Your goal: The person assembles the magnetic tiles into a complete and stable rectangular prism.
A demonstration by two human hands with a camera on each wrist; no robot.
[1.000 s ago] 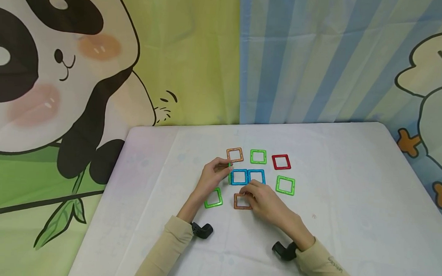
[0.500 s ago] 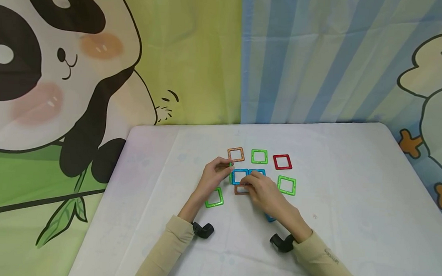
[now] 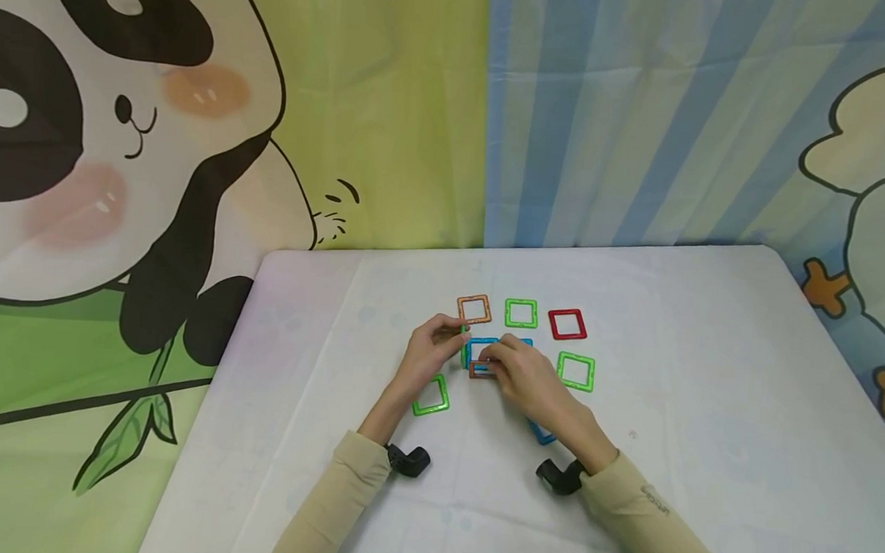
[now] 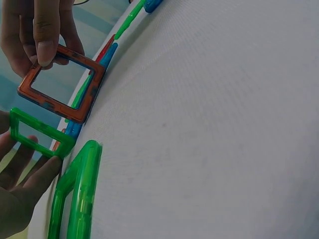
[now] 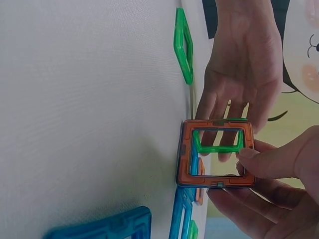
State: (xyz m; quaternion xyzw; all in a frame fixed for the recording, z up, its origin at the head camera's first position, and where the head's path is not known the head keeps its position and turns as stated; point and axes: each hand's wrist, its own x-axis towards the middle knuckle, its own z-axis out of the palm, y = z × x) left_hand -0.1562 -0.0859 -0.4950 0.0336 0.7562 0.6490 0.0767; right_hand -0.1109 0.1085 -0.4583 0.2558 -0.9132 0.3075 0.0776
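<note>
In the head view, my left hand (image 3: 426, 357) holds a green square magnetic tile (image 4: 42, 126) on edge along the left side of two flat blue tiles (image 3: 483, 340). My right hand (image 3: 533, 380) pinches an orange-brown square magnetic tile (image 5: 217, 181) between thumb and fingers. That tile stands upright at the near edge of the left blue tile, its lower edge close to it. From the right wrist view, the green tile shows through the orange one's window. My right hand covers most of the right blue tile.
Flat on the white table (image 3: 706, 407) lie an orange tile (image 3: 475, 297), a green tile (image 3: 520, 326) and a red tile (image 3: 566, 336) behind. Another green tile (image 3: 575, 388) is at right, one green tile (image 3: 431, 411) at front left. A blue tile (image 3: 542, 434) sits under my right wrist.
My right hand has moved the orange-brown tile away from me, up to the near edge of the left blue tile. The front blue tile has come into view. My left hand keeps its place.
</note>
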